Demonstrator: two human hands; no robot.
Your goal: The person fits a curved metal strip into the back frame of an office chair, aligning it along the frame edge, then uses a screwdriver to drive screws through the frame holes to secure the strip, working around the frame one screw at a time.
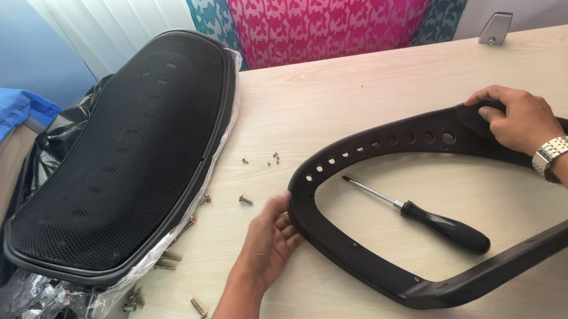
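1. Two hands grip a black curved chair frame (pixel 392 242) lying on the wooden table (pixel 364 83): left hand (pixel 270 236) fingers wrapped on its bend, right hand (pixel 514 117) closed over its perforated top.
2. A black-handled screwdriver (pixel 426 216) lies inside the loop, between both hands.
3. Loose screws (pixel 256 180) lie just beyond the left fingers, near a mesh seat cushion (pixel 128 156).

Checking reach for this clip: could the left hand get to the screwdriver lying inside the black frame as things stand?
Probably yes. The left hand rests on the black plastic frame at its curved end, and the screwdriver lies on bare wooden table just beyond that low rim, with nothing covering it.
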